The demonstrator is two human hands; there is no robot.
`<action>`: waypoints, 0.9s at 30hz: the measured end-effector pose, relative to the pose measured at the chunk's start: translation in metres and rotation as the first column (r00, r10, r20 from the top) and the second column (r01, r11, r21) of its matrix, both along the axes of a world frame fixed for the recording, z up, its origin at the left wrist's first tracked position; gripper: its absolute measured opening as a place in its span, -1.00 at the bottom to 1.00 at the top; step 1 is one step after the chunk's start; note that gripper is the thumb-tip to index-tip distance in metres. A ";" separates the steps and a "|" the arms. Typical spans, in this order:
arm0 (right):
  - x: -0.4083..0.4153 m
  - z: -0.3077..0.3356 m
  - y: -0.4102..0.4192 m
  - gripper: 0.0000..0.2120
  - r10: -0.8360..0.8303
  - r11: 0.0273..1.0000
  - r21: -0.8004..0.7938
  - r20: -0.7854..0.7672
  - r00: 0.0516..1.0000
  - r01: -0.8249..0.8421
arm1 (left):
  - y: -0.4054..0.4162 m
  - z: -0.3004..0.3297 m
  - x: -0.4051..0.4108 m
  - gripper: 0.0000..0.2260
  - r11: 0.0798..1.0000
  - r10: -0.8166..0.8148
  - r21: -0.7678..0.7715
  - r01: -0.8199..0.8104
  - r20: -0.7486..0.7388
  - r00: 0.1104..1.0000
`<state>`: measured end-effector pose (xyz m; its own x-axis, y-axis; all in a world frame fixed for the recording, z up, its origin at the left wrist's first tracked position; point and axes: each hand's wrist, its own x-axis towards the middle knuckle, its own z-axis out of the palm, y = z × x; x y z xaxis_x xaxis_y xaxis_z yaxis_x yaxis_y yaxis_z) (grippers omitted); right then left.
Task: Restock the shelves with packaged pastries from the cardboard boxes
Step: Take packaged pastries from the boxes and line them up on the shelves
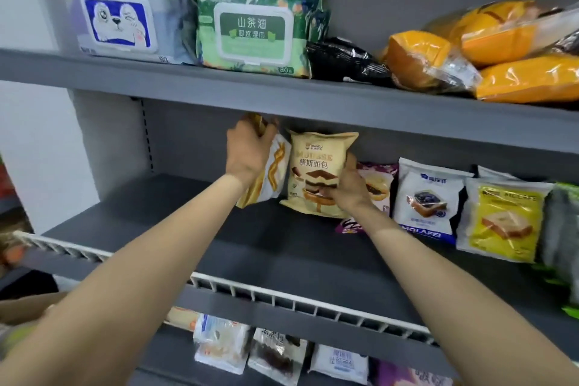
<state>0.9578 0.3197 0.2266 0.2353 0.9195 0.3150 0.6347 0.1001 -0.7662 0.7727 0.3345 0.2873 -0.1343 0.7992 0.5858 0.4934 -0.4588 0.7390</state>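
Observation:
My left hand grips a white and yellow pastry packet by its top, deep on the grey middle shelf. Right beside it stands a cream mousse bread packet with a layered cake picture, and my right hand holds it at its lower right edge. Both packets stand upright near the shelf's back wall. To the right stand a purple packet, a white and blue toast packet and a yellow packet. No cardboard box is in view.
A white wire rail runs along the middle shelf's front edge. The top shelf carries wet-wipe packs and orange bread bags. Several wrapped pastries lie on the shelf below. The middle shelf's left part is bare.

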 end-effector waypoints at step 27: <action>0.093 0.054 -0.100 -0.78 0.104 0.994 0.058 -0.350 0.931 -0.089 | -0.048 -0.008 0.117 -0.84 0.849 -0.407 -0.093 0.520 0.512 0.757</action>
<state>1.0512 0.2196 0.2811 0.2491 0.9313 0.2656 0.3104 0.1830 -0.9328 0.8894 0.2868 0.2788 0.0816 0.9304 0.3573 -0.1581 -0.3419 0.9263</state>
